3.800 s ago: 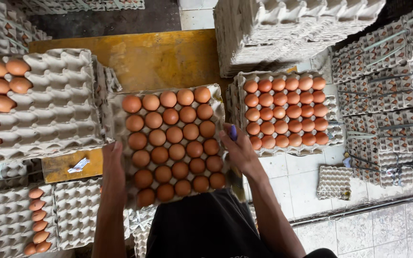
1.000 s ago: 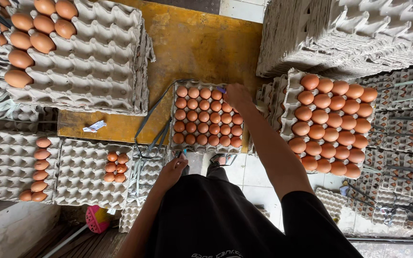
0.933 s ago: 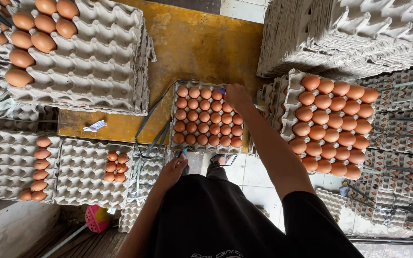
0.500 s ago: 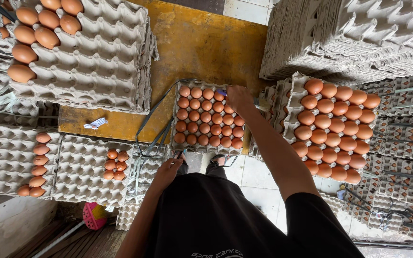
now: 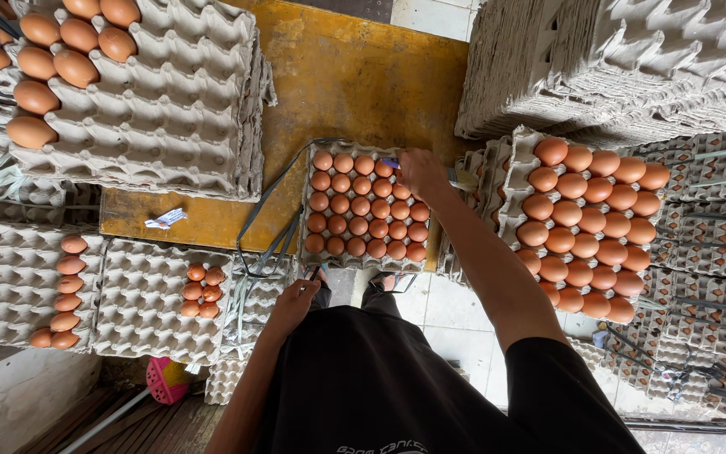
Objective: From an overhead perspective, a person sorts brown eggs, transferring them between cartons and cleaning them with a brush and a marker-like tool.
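Full egg tray (image 5: 366,204) is being set down: far edge gripped by right hand (image 5: 420,171); left hand (image 5: 293,304) half-curled at near corner, grip unclear. Release needed next.

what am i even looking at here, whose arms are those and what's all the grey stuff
This is one picture from a camera worn on a person's head, looking straight down, so the arms and the black shirt at the bottom are the person's own. No machine is involved, just two bare hands.

The grey stuff is moulded paper egg trays, piled in stacks all around. The right hand reaches forward and rests on the far edge of a full tray of brown eggs, which sits low at the edge of a yellow board. The left hand is lower, beside a loose dark strap; whether it grips the strap is hard to tell.

To the right is another full tray. To the left, part-filled trays hold a few eggs.
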